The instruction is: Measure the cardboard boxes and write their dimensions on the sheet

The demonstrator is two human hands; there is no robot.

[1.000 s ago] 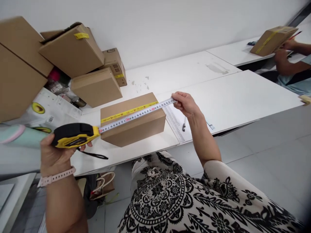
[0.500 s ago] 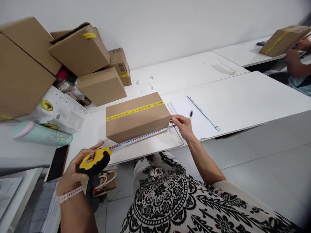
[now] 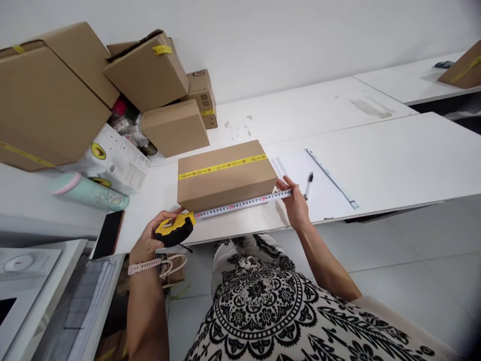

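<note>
A brown cardboard box (image 3: 225, 175) sealed with yellow tape lies on the white table (image 3: 394, 150). My left hand (image 3: 152, 240) is closed around a yellow and black tape measure case (image 3: 174, 229) at the box's near left corner. The white tape blade (image 3: 240, 204) runs along the box's front bottom edge. My right hand (image 3: 295, 200) pinches the blade's end at the box's near right corner.
Several cardboard boxes (image 3: 56, 95) are stacked at the back left, with a white carton (image 3: 116, 160) and a mint bottle (image 3: 88, 191) before them. A black phone (image 3: 108, 233) lies near the table edge. A paper sheet (image 3: 319, 185) and pen (image 3: 308, 184) sit right of the box.
Both hands lowered the tape from the top of the box to its front bottom edge. The case came down to the table edge, and the view shifted left.
</note>
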